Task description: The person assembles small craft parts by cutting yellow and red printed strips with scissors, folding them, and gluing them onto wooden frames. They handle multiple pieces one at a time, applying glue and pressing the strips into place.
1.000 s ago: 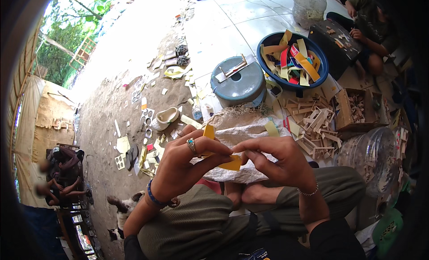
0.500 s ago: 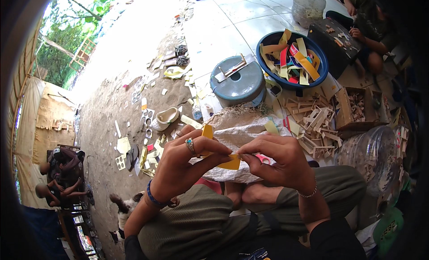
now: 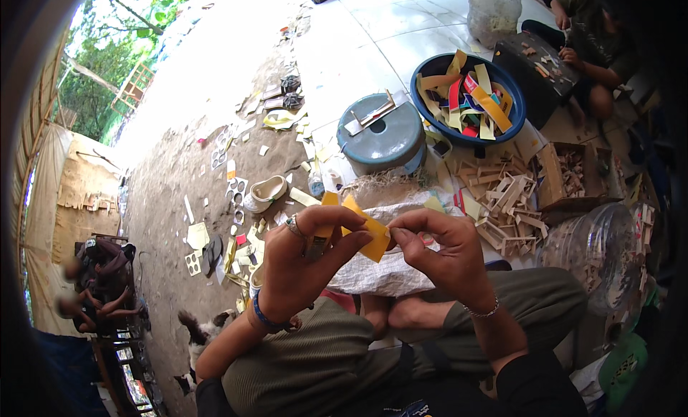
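Note:
A yellow strip of card or paper is held up in front of me over my lap, tilted, with a bend or edge near its top. My left hand, with a ring and a blue bracelet, pinches it between thumb and forefinger. Another yellow piece shows behind the left fingers; whether it belongs to the same strip I cannot tell. With thumb and fingertips closed, my right hand grips the strip's right edge. Below both hands a white woven sack lies by my crossed legs.
A blue-grey upturned tub bears a small wooden frame. Beside it stands a blue basin of coloured strips. Wooden frames lie piled near a cardboard box. Scraps, a pale clog and a cat are leftward.
The yellow strip has been raised and turned, so more of its face shows. My left fingers have opened wider around it, and the right hand has shifted slightly.

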The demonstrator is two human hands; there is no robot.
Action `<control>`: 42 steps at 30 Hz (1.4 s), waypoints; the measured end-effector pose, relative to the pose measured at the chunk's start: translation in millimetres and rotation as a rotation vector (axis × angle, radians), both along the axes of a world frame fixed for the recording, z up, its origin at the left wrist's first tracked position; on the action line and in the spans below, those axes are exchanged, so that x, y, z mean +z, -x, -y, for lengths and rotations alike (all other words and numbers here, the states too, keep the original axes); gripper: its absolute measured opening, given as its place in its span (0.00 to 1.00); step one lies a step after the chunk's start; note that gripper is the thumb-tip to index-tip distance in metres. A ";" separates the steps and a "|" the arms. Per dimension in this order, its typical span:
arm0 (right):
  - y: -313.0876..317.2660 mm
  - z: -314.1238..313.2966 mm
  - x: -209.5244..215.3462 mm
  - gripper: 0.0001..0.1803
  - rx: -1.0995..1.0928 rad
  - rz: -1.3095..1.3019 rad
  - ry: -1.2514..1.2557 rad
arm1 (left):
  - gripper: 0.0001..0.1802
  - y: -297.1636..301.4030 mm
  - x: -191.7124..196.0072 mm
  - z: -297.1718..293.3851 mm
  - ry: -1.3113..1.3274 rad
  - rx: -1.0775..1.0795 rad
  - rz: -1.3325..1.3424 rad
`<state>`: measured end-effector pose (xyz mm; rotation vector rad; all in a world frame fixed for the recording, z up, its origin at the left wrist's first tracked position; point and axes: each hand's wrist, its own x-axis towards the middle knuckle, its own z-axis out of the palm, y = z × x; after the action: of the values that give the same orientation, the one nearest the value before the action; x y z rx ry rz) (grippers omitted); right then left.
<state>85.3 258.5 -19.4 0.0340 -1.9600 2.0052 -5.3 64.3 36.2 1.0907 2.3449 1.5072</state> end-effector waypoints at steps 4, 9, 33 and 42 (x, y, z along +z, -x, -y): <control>0.6 3.8 -2.2 0.10 -0.134 -0.052 -0.071 | 0.16 -0.6 -5.0 -6.0 -0.011 -0.032 -0.026; 0.8 7.7 -4.8 0.08 -0.250 -0.140 -0.211 | 0.15 -3.4 -6.6 -11.6 -0.037 0.009 -0.013; 39.7 -11.7 -81.2 0.12 -0.161 0.388 -0.560 | 0.28 7.6 9.8 -0.1 -0.205 0.224 -0.079; 42.8 -25.2 -81.2 0.11 -0.090 0.144 -0.189 | 0.41 6.9 7.4 6.2 -0.053 0.059 -0.307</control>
<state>42.5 283.7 -100.7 -0.1551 -2.1933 1.8059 -12.2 58.1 43.6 1.3644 2.5672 1.5242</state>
